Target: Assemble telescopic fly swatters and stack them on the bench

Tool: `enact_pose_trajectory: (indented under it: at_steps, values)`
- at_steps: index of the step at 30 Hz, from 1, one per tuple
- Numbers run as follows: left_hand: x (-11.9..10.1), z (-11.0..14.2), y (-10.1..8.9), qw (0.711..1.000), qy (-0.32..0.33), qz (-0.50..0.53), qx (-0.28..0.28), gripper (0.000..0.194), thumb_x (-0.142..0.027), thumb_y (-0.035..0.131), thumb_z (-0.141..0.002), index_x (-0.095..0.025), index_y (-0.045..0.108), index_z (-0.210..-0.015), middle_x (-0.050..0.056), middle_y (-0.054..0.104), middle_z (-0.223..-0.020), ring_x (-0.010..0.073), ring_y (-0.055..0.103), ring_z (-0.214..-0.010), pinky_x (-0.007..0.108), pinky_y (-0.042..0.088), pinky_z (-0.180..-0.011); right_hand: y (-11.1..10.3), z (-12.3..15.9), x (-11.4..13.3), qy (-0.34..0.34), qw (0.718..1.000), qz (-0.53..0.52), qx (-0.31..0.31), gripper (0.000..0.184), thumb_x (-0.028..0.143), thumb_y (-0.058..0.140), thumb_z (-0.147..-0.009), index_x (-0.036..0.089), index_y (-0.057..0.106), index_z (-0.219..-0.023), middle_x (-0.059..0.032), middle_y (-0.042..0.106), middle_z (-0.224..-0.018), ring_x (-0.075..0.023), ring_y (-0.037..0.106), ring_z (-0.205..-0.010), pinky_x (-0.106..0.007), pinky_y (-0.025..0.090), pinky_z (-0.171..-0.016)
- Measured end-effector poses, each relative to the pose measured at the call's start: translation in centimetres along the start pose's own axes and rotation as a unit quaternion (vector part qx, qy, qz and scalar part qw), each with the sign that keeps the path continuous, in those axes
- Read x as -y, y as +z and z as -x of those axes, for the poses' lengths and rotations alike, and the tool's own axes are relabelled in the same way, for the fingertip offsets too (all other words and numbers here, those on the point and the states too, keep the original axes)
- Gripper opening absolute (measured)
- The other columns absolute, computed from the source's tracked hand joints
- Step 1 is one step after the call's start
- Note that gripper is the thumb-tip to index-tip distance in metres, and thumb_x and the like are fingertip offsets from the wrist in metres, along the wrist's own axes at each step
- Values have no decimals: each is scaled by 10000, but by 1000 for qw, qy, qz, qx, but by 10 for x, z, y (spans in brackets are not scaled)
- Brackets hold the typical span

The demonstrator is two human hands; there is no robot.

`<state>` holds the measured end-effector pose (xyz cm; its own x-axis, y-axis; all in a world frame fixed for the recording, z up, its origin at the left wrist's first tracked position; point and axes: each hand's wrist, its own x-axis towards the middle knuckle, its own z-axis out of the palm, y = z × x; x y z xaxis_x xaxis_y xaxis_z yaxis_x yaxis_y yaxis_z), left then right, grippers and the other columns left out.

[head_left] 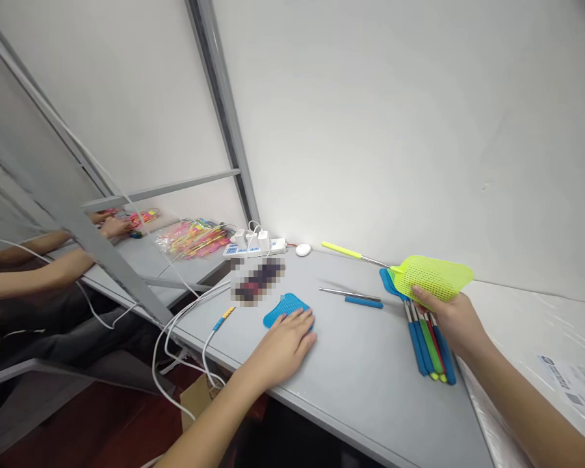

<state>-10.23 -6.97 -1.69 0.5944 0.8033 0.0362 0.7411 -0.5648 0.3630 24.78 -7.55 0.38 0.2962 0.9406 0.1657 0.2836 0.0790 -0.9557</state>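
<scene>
Left grip (286, 341): palm down, fingers loosely spread and near flat, pressing on a blue fly-swatter head (288, 305) that lies on the grey counter (355, 364); not closed round it. Right grip (451, 318): closed on the near edge of a lime-green fly swatter (433, 274), thumb on top of the perforated head, fingers mostly hidden below. Its metal shaft and lime handle reach leftward from the grip, toward the wall. Directly below the right grip, a bundle of handles (429, 348), blue, green and red, points toward the wearer; a blue swatter head (389, 281) shows left of this grip, partly under the lime one. Between the grips: silver rod (348, 294), with a blue handle (363, 302) just beside it. Beyond the left grip: round white device (303, 249) and power strip (273, 248) with chargers. Farther left, a co-worker's hands (114, 226) near colourful packets (195, 238).
</scene>
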Motion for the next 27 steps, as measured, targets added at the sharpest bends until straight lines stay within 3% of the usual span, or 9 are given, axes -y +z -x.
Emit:
enact_pose_trajectory:
  at_steps: [5,8,12,18,22,27]
  values:
    - [16,-62,2,997,-76,-5,-8,536,-248,330,-955,-112,352,-1474,159,263,-1561,288,226,-1453,509,196,-1168,10,5,4,-7,1000,-1,3,370,526,661,-792,210,562,-627,-17,568,-628,-176,514,-603,-310,425,-567]
    - [29,-95,-8,997,-76,4,0,503,-172,409,-891,-116,491,-1383,174,353,-1516,298,347,-1402,455,287,-1133,12,7,3,-18,1000,4,18,387,532,642,-802,212,546,-607,-15,557,-611,-171,509,-586,-304,429,-552]
    - [46,-122,-30,999,-36,32,24,397,-212,540,-820,-233,663,-1196,73,524,-1414,278,516,-1279,382,376,-1072,8,7,4,-22,999,1,23,357,517,633,-819,215,560,-643,-17,555,-619,-178,519,-608,-310,435,-561]
    - [68,-139,-50,994,4,92,60,274,-285,652,-721,-300,765,-971,-13,697,-1188,251,649,-1093,301,470,-950,4,3,7,-13,1000,-25,12,340,490,643,-822,221,552,-635,-14,543,-610,-175,508,-588,-311,431,-543]
    - [76,-140,-43,990,13,140,23,272,-359,602,-777,-260,777,-960,17,698,-1187,249,667,-1053,303,498,-907,6,1,4,-6,1000,-11,-3,369,502,636,-828,226,535,-605,-12,539,-609,-173,504,-582,-310,423,-551]
    - [76,-139,-35,980,23,198,-17,230,-387,654,-747,-261,791,-883,14,727,-1115,244,679,-993,308,501,-887,7,0,-1,3,1000,19,5,371,508,608,-852,234,550,-608,-17,550,-635,-181,508,-609,-317,409,-571]
